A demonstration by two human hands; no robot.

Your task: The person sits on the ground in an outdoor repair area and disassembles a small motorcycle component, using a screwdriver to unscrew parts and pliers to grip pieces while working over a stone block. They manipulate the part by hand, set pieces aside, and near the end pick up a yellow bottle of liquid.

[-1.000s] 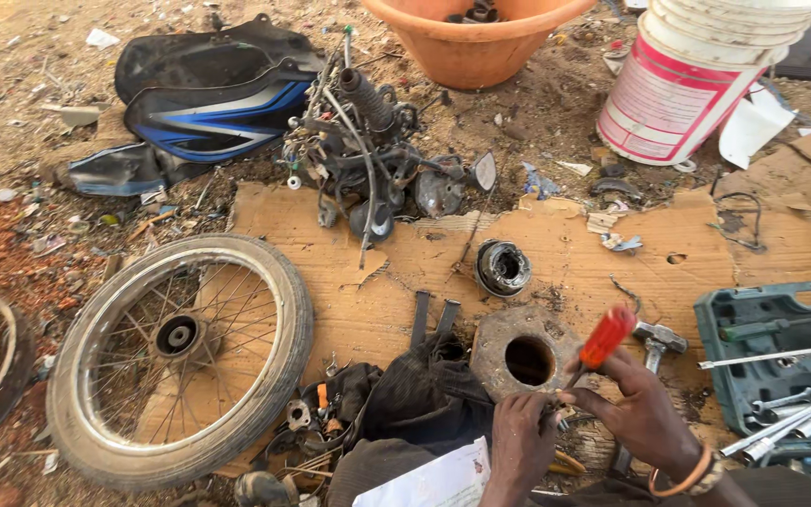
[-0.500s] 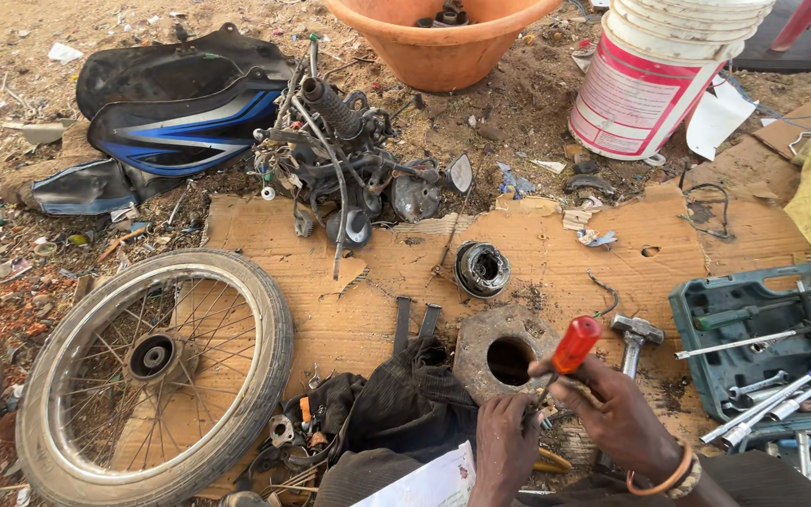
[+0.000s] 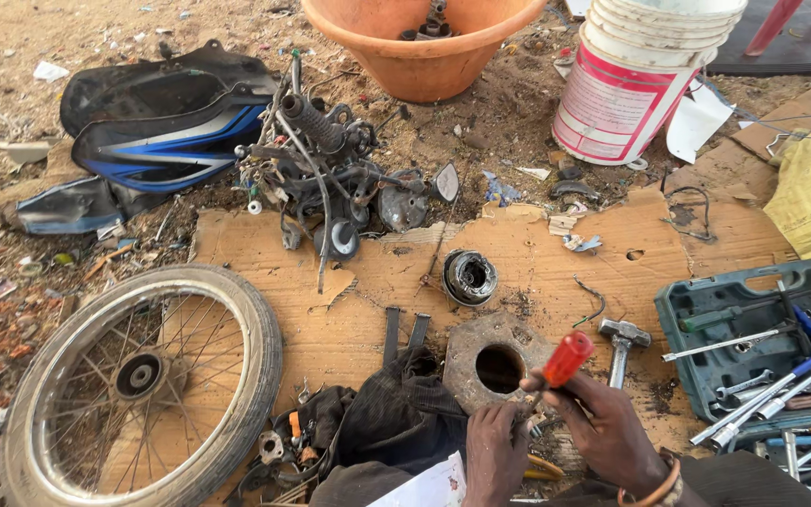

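Right hand (image 3: 612,432), lower centre-right of the frame: fingers closed around a red-handled screwdriver (image 3: 567,359), handle tilted up to the right. Left hand (image 3: 495,449), just beside it: fingers curled down onto the near edge of a round metal plate (image 3: 492,361) with a centre hole, lying on cardboard (image 3: 537,272). A hammer (image 3: 621,343) lies just right. A tool case (image 3: 753,347) occupies the right edge; a spoked wheel (image 3: 143,376) the lower left; a bearing ring (image 3: 469,277) above the plate.

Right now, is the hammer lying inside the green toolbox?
No, the hammer lies on the cardboard, just left of the toolbox and beside the right hand holding a red-handled screwdriver.
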